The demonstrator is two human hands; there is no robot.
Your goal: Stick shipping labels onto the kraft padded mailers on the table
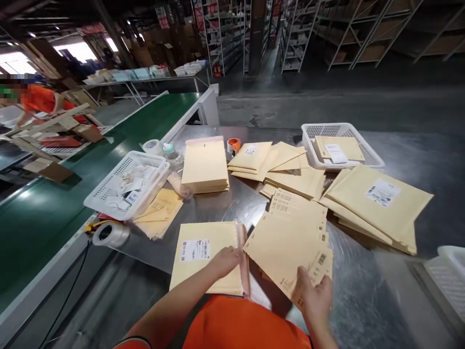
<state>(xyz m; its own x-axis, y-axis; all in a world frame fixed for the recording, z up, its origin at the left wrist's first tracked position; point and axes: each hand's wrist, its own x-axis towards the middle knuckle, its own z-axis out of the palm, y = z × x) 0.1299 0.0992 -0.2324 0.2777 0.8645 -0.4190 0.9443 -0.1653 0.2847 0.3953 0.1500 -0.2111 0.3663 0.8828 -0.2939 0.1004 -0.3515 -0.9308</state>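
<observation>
Orange shirtfront (243, 324); right grip (314, 292) pinching kraft sheets (286, 237); left grip (228, 261), closure unclear, on crosswise mailer (218, 237), flap (245, 281) rightward.

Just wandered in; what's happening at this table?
Someone's left hand is on a labelled envelope, beside its pinkish edge strip. Their right hand is at the near edge of some fanned-out, printed tan mailers. Farther back on the metal table are more envelopes and a white basket.
</observation>
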